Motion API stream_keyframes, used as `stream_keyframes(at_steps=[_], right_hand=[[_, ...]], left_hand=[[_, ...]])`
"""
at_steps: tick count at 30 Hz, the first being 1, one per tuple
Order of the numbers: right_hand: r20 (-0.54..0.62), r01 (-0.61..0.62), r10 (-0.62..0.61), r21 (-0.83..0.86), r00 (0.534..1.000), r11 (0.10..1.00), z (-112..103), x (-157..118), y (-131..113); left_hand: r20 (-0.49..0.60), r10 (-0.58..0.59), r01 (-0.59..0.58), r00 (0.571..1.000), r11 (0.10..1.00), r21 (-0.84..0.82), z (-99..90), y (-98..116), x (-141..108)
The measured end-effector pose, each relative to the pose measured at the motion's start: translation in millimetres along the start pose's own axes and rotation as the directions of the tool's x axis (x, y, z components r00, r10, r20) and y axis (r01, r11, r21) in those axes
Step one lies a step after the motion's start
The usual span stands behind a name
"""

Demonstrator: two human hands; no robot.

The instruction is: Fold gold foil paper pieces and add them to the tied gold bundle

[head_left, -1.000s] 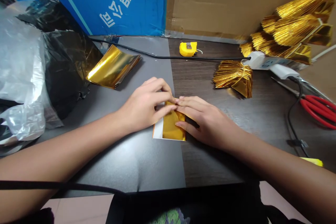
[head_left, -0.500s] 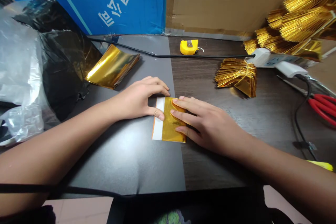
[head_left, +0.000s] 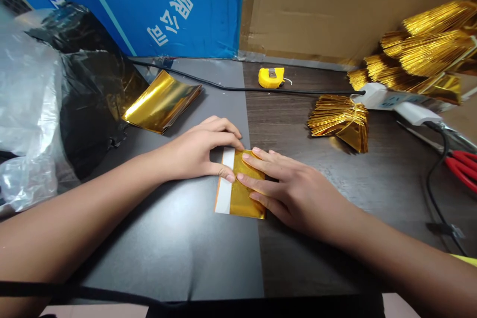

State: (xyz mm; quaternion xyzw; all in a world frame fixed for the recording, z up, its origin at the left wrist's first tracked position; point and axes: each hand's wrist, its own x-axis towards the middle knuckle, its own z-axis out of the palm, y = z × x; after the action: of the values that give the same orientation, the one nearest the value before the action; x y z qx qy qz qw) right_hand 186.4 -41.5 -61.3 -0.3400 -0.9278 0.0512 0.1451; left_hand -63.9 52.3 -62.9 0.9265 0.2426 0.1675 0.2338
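Observation:
A gold foil paper (head_left: 244, 201) with a white strip along its left side lies flat on the table, across the seam of grey and dark wood. My left hand (head_left: 203, 151) touches its left part, thumb on the white and gold border and fingers apart at the top edge. The fingers of my right hand (head_left: 286, 181) are spread flat over the right part of the foil. Behind my left hand rests a stack of gold sheets (head_left: 162, 102). A bound bundle of folded gold paper (head_left: 341, 119) sits behind my right hand.
A black cable (head_left: 231, 89) crosses behind the hands, near a yellow tape measure (head_left: 271, 78). Plastic bags (head_left: 93, 94) lie left. At right are a white power strip (head_left: 383, 97), more gold bundles (head_left: 432, 52) and red-handled scissors (head_left: 462, 169). Cardboard boxes (head_left: 316, 10) stand behind.
The whole view has shifted, so things appear lower. Relative to the foil, the fingertips of my right hand have moved slightly left, closer to my left thumb.

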Motion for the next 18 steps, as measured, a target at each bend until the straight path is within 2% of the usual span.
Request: stream_keyframes(at_steps=[6,12,18], right_hand=[[0.009,-0.016,0.016,0.019,1.000,1.000,0.6,-1.4,1.0],[-0.002,-0.006,0.006,0.033,1.000,0.999,1.5,-2.3,2.0],[0.003,-0.004,0.004,0.043,1.000,0.999,2.2,-2.6,4.0]], left_hand=[[0.036,-0.006,0.001,0.999,0.992,0.129,-1.7,3.0,-1.6],[0.022,0.020,-0.023,1.000,0.989,0.147,-0.9,2.1,-2.0],[0.043,-0.023,0.018,0.999,0.993,0.113,-3.0,3.8,-0.9]])
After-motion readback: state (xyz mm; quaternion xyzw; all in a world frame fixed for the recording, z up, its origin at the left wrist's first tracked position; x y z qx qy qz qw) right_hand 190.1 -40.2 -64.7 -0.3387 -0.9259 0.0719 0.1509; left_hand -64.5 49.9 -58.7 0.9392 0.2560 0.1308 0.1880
